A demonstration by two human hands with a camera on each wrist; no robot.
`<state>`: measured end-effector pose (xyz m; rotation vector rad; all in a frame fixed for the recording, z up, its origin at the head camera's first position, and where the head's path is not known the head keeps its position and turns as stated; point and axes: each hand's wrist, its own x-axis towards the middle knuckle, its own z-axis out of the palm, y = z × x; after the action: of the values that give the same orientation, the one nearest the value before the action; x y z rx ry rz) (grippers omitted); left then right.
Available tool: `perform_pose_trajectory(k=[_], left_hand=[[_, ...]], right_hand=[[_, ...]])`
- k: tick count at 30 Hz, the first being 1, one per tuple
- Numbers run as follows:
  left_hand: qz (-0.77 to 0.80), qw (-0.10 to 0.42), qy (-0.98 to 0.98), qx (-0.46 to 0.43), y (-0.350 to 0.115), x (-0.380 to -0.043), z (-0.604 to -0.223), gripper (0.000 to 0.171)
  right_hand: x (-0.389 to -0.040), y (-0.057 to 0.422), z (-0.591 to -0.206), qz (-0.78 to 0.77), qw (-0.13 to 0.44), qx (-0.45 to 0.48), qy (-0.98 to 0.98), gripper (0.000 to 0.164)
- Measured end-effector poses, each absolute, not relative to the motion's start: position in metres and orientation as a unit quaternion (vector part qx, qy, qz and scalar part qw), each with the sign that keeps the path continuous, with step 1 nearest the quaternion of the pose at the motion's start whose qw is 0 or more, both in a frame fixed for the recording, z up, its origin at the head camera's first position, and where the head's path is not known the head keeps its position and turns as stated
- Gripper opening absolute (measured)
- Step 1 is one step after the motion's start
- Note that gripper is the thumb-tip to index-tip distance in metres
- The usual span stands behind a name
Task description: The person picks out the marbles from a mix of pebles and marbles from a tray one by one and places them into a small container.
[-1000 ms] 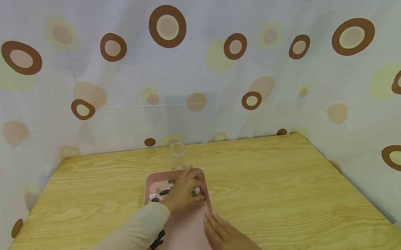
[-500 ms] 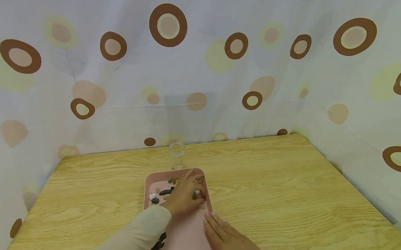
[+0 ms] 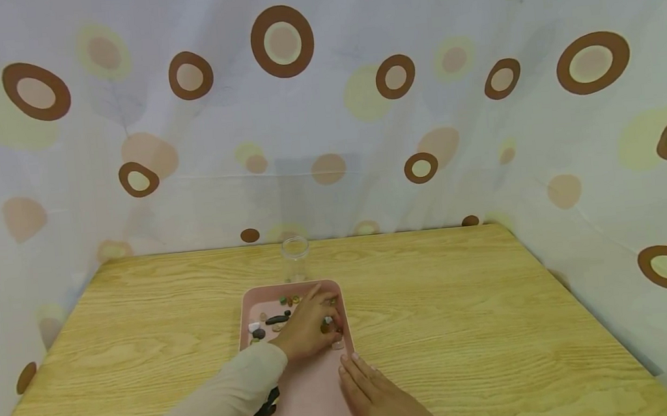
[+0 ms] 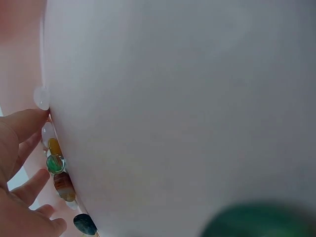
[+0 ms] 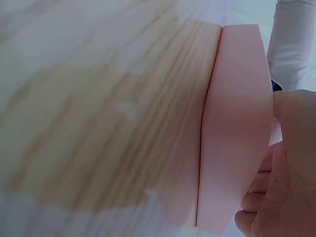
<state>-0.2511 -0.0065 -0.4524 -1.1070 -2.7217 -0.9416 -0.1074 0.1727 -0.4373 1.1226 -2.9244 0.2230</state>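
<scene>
stones (image 4: pixel 63 185) lie in a row against the right wall of the pink tray (image 3: pixel 313 392), whose long axis runs away from the person, the left hand (image 3: pixel 309 324) nearer, its grip on any untellable, the right hand (image 3: pixel 384 400) straight-fingered, unclenched, along that wall.

1. A wood-grained table (image 3: pixel 466 328) is spreading rightward of the right fingers (image 3: pixel 360 379).
2. On it, a pink tray (image 3: pixel 309 393) is lying — under the left fingers (image 4: pixel 27 123).
3. Beyond them, a clear jar (image 3: pixel 296 263) is standing.

Stones (image 3: pixel 258 333) lie in a tray (image 3: pixel 313 399) on the bench (image 3: pixel 466 328). Behind it, near the far edge, stands a jar (image 3: pixel 295 258).
</scene>
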Motion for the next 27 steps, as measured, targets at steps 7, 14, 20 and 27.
perform_pose_trajectory(k=[7,14,20,27], left_hand=[[-0.303,0.031,-0.881,-0.362,-0.006,-0.251,-0.452,0.01],[-0.316,0.006,-0.882,-0.35,-0.007,-0.251,-0.448,0.006],[-0.342,-0.007,-0.87,-0.354,-0.011,-0.253,-0.433,0.004],[-0.349,0.006,-0.873,-0.34,-0.014,-0.259,-0.405,0.004]], right_hand=[[-0.107,0.172,-0.439,0.07,0.001,0.355,-0.932,0.072],[-0.107,0.172,-0.439,0.068,0.005,0.356,-0.932,0.071],[-0.106,0.172,-0.44,0.071,0.013,0.358,-0.931,0.069],[-0.106,0.172,-0.441,0.067,0.032,0.367,-0.927,0.066]])
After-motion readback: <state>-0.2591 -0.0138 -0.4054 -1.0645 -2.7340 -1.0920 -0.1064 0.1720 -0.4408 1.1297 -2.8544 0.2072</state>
